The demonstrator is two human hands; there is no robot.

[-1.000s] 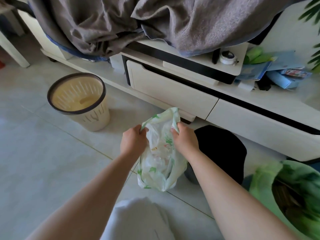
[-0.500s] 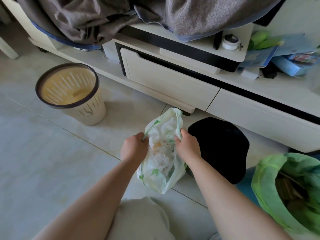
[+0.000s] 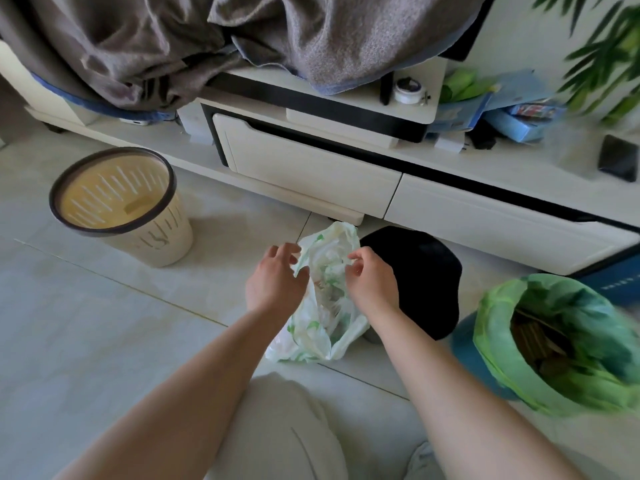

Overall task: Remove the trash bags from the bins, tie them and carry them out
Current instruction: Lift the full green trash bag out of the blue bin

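On the tiled floor (image 3: 104, 341) in front of the white drawer cabinet (image 3: 304, 168), the small white trash bag with green print (image 3: 322, 327) sits upright and full between the two hands, already out of its bin. The left hand (image 3: 277, 282) lies against the bag's left rim with its fingers loose and spread, holding nothing firmly. The right hand (image 3: 372, 282) has its fingers curled at the right rim; whether they actually pinch the plastic cannot be told.

The step in hand looks like the tying. To do it well, each hand should take a full bunch of rim rather than a thin edge, since this film probably tears easily. Press the air out gently, draw the two sides up and cross them close above the contents, then knot twice so nothing spills on the way out. Keep the bag standing on the floor while knotting.

The cream slotted bin (image 3: 166, 237) to the left stands unlined, while the green-lined bin (image 3: 491, 323) at the right holds rubbish and awaits the same treatment.
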